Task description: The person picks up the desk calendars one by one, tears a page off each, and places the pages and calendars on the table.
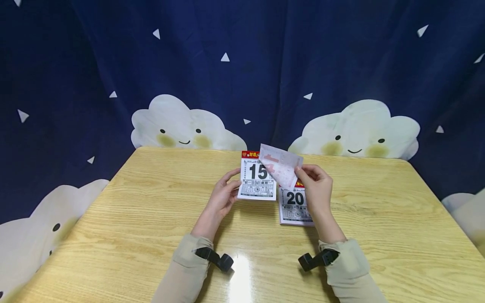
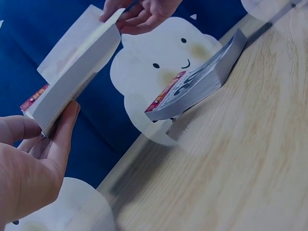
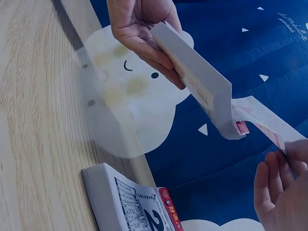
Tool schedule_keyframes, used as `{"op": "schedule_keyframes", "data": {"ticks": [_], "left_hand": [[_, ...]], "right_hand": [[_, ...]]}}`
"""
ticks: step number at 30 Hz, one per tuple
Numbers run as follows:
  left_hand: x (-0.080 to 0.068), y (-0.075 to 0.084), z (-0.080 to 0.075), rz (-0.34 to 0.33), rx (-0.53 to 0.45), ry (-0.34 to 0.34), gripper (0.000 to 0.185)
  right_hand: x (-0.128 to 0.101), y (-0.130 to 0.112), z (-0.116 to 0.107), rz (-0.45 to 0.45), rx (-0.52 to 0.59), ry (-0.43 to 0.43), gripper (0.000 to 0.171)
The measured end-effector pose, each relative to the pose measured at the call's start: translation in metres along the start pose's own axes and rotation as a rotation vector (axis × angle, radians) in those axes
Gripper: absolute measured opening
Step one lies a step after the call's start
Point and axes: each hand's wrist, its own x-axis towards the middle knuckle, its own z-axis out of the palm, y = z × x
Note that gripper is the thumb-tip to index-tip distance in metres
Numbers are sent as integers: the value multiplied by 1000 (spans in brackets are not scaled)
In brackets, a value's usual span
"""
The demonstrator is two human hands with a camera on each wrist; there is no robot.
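Paper in both hands: gripping the calendar pad (image 1: 257, 181) at its near left edge with the left hand (image 1: 223, 195), thumb lying on the printed face showing 15 and fingers curling behind the thick block, clamping it. Holding it raised off the table (image 1: 151, 219), about mid-board, face tilting toward the near side. Pinching the top sheet (image 1: 282, 166) with the right hand (image 1: 316, 189), thumb and fingertips pressing together on the sheet's free edge, the other fingers bending loosely beside them. Lifting that sheet up and to the right while apparently leaving it joined at the red binding strip along the pad's far edge, judging from the right wrist view. Working just above a second pad (image 1: 293, 206), showing 20 and lying flat on the wood, to the right of the raised one and nearer, partly hiding under the right hand. Facing a dark blue curtain (image 1: 265, 63) printed with smiling clouds at the far side. Probably doing best by keeping the left-hand clamp firm and close to the binding, drawing the sheet along the strip rather than straight away from it, and spreading the pinch wider across the edge. Risking a ragged diagonal rip by tugging from one corner alone, and lifting the sheets beneath by letting the thumb slacken.
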Motion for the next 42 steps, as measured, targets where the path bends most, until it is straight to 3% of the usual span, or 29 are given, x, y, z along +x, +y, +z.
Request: {"op": "schedule_keyframes", "data": {"ticks": [8,16,34,42], "left_hand": [[1,2,-5,12,-25,21,45],[1,3,-6,6,-22,26,44],[1,5,-11,6,-36,34,45],[1,8,-16,18,-56,45,47]], "right_hand": [[4,-2,-5,24,56,10,4],[4,-4,-5,40,74,19,17],[9,-1,-12,32,160,63,13],[11,-3,-17,15,210,105,3]]}}
